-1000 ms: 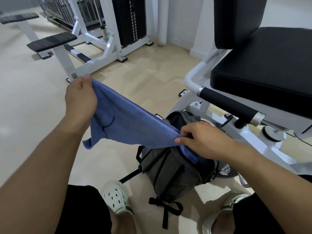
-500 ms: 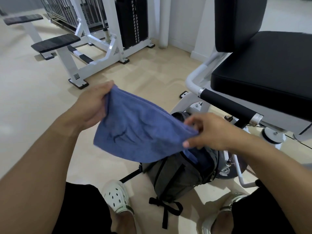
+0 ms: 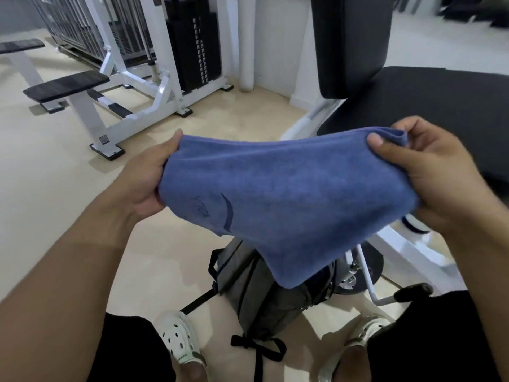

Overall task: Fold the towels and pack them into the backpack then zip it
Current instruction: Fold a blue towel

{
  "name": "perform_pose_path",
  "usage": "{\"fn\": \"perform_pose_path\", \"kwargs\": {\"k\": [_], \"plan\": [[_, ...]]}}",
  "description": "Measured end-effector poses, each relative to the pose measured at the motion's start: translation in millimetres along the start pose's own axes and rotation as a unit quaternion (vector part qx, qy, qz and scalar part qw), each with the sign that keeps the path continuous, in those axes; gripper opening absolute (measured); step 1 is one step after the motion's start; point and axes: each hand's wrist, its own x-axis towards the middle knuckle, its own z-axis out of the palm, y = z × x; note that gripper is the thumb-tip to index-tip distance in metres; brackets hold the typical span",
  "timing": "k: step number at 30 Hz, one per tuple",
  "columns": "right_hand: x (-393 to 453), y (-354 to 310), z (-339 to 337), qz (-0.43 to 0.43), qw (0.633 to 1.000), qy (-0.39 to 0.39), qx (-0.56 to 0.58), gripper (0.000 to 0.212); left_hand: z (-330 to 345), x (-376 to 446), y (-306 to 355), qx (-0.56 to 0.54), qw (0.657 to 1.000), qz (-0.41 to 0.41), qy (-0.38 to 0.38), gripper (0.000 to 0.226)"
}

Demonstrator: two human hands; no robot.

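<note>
Nearest to us, at the bottom edge, our feet in white clogs [image 3: 180, 340] stand on the pale floor [image 3: 41, 166], with black shorts [image 3: 129, 351] covering our thighs. Between the feet sits the grey backpack [image 3: 256, 296], upright on the floor, its black straps [image 3: 259, 346] trailing toward us; its top is hidden behind the cloth we hold.

Above the backpack we hold the blue towel [image 3: 289, 194] stretched between both hands. Our left hand [image 3: 137, 186] grips the towel's left edge, thumb up along the top corner and fingers curled underneath. Our right hand [image 3: 429, 172] pinches the right top corner, thumb pressed on the front and fingers bunched behind the fabric. The towel looks doubled over, and its lower corner hangs down just over the backpack's opening.

Beyond our right hand stands a white exercise machine with a black padded seat [image 3: 440, 106] and backrest [image 3: 349, 42]. Farther off to the left, a white weight machine [image 3: 154, 86] with a black weight stack [image 3: 195, 48] stands on the floor.
</note>
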Motion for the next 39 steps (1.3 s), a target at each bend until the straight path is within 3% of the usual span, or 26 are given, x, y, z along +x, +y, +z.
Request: {"fn": "perform_pose_path", "kwargs": {"k": [2,4,5,7,8,10,13,18,21,29,33,39], "plan": [[2,-15,-32,0.062,0.995,-0.069,-0.033,0.017,15,5,-2,-0.037,0.997,-0.006,-0.065,0.059],[3,-27,-54,0.097,0.986,-0.125,-0.054,0.004,32,12,-3,-0.026,0.994,-0.011,-0.101,0.057],[6,-27,-61,0.102,0.987,-0.106,-0.063,0.003,41,17,-4,0.001,0.995,-0.014,-0.097,0.048],[20,-12,-70,0.093,0.989,0.014,-0.114,0.014,56,29,-12,0.035,0.998,-0.002,-0.046,0.034],[28,-1,-72,0.074,0.98,0.088,-0.164,0.013,63,35,-18,0.043,0.999,0.003,-0.013,0.032],[41,20,-76,0.023,0.947,0.165,-0.274,0.002,76,48,-28,0.057,0.998,0.006,0.03,0.031],[50,32,-80,-0.017,0.898,0.205,-0.388,0.008,92,62,-33,0.045,0.997,0.01,0.057,0.032],[50,30,-68,-0.028,0.878,0.221,-0.424,0.014,110,69,-35,0.036,0.995,0.021,0.091,0.033],[46,29,-57,-0.032,0.885,0.214,-0.413,0.015,129,58,-34,0.039,0.995,0.041,0.083,0.031],[18,42,6,-0.043,0.962,0.11,-0.245,0.011,173,2,-29,0.023,0.992,0.118,0.045,0.009],[6,47,23,-0.032,0.977,0.051,-0.204,0.009,172,-11,-31,0.002,0.991,0.127,0.037,0.006],[4,48,29,-0.037,0.986,0.064,-0.149,0.006,158,-19,-28,0.016,0.99,0.129,0.058,0.006]]}}
